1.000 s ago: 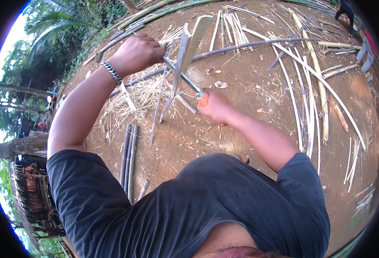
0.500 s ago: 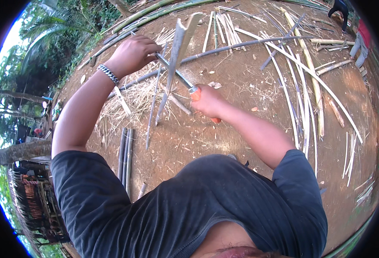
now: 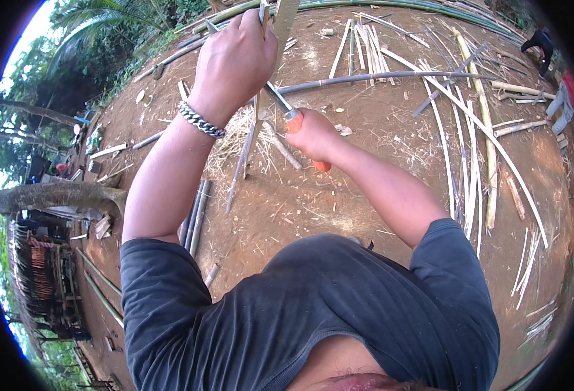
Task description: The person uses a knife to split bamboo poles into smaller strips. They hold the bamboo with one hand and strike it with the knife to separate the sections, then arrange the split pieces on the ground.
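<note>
My right hand [image 3: 314, 135] is closed around the orange handle of a machete [image 3: 278, 98]. Its blade slants up and left, passing behind my left wrist, and the tip shows beyond that wrist. My left hand [image 3: 238, 62] is raised at the top of the view, its fingers closed on the upper part of a split bamboo piece [image 3: 286, 23]. The bamboo stands roughly upright against the blade, its lower end [image 3: 252, 133] reaching toward the ground. My left hand covers where blade and bamboo meet.
A pile of pale shavings [image 3: 231, 146] lies beyond my body, near a long dark bamboo pole [image 3: 365, 77]. Dark bamboo lengths [image 3: 198, 218] lie at left, pale split strips [image 3: 473, 169] at right. Two other people [image 3: 564, 104] are at the far right.
My left hand has moved up and right, from beside the blade's far part to the upper part of the bamboo. My right hand still grips the machete, and the view has shifted slightly.
</note>
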`<state>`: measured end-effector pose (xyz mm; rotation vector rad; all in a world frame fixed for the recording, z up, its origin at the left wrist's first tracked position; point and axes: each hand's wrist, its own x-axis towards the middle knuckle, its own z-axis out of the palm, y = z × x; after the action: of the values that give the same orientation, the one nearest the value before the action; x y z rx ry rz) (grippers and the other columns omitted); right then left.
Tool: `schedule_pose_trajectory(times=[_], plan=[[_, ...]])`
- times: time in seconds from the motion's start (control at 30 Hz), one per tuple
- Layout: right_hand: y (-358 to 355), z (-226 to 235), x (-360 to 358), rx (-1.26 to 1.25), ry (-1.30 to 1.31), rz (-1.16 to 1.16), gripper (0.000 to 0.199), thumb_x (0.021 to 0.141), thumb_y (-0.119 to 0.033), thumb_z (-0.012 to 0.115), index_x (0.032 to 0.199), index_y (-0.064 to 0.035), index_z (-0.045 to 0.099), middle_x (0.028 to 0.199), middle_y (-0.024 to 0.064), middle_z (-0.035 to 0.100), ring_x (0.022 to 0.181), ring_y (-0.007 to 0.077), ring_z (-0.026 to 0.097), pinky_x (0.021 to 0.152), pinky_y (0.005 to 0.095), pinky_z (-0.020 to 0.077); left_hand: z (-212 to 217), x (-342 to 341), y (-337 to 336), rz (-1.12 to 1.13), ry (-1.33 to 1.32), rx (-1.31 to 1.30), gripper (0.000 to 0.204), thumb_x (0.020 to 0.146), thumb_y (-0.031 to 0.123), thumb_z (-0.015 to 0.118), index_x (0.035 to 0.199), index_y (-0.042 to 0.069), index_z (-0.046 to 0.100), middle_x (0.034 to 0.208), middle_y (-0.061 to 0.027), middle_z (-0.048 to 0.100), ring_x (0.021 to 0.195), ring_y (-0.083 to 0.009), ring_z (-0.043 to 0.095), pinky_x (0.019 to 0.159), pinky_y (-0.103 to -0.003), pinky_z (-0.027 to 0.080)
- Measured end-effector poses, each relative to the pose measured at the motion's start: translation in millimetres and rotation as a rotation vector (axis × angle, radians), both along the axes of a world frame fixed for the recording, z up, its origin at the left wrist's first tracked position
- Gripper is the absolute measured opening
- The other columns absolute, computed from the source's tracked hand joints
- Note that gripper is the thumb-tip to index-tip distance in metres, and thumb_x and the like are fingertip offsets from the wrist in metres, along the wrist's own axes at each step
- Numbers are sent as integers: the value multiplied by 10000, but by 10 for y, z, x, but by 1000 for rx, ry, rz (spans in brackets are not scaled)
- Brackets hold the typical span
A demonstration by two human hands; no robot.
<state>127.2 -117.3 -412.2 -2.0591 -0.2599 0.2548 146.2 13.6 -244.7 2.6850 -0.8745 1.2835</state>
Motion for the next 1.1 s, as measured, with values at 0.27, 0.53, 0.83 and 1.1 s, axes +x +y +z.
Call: schedule_pose_trajectory(times=[0.27, 0.53, 0.83, 1.1], plan=[[-205, 9, 81, -50, -27, -80, 351, 838, -193, 667, 1124, -10, 582, 954, 172, 688, 868, 308, 685, 820, 432, 533, 36, 286, -193, -50, 94, 43, 151, 920, 148, 550, 933, -3, 549, 688, -235, 617, 638, -435, 627, 612, -533, 508], [-303, -92, 184, -35, -60, -138, 442, 829, -214, 676, 1179, 46, 600, 1101, 259, 685, 1026, 409, 673, 890, 452, 530, 31, 463, -315, -162, 40, 12, 172, 927, 158, 536, 943, -11, 562, 749, -269, 630, 727, -471, 622, 678, -547, 500], [-246, -19, 555, -108, -94, -122, 334, 894, -205, 623, 1126, 35, 609, 1042, 236, 691, 984, 373, 686, 870, 464, 535, 217, 613, -235, -97, 116, 29, 203, 957, 182, 531, 937, -17, 562, 780, -276, 626, 767, -472, 624, 719, -548, 500], [-416, 286, 641, -290, -174, 90, 251, 886, -176, 647, 1088, -29, 632, 924, 158, 695, 815, 240, 698, 757, 396, 559, 183, 587, -126, -83, 113, 64, 219, 957, 202, 550, 1002, -10, 582, 866, -263, 654, 831, -454, 646, 748, -530, 525]])
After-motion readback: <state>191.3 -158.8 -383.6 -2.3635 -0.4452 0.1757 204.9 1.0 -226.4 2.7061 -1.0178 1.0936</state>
